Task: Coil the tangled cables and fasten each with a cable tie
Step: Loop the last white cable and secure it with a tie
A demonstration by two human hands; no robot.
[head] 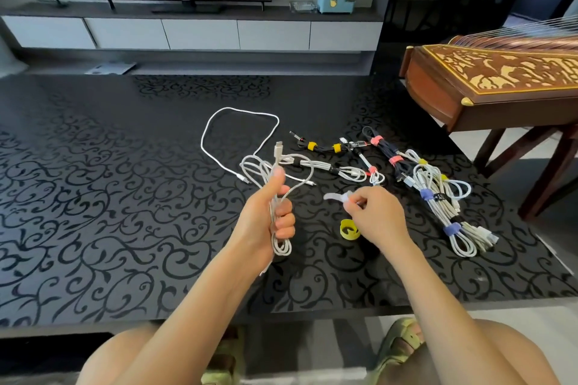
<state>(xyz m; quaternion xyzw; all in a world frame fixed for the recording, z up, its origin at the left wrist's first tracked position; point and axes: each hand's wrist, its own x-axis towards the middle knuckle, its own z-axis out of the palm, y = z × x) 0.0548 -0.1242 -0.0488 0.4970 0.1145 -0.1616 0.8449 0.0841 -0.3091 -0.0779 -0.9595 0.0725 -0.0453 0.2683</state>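
Observation:
My left hand [271,219] grips a folded white cable [276,194] upright above the black patterned table [125,197], its loops sticking out above and below the fist. My right hand [375,216] pinches a pale lilac cable tie [336,196] just right of that bundle. A loose white cable [219,134] lies in a wide loop behind the left hand. A curled yellow tie [348,230] rests on the table under the right hand. Several tied bundles lie to the right: a black one with yellow ties [325,147], a black one with pink ties [386,148], and white ones with blue ties [444,209].
A carved wooden zither [488,81] on a stand juts in at the right, close to the table's corner. A TV console [194,31] with a television stands beyond the table. My knees and sandalled feet show below the table's near edge.

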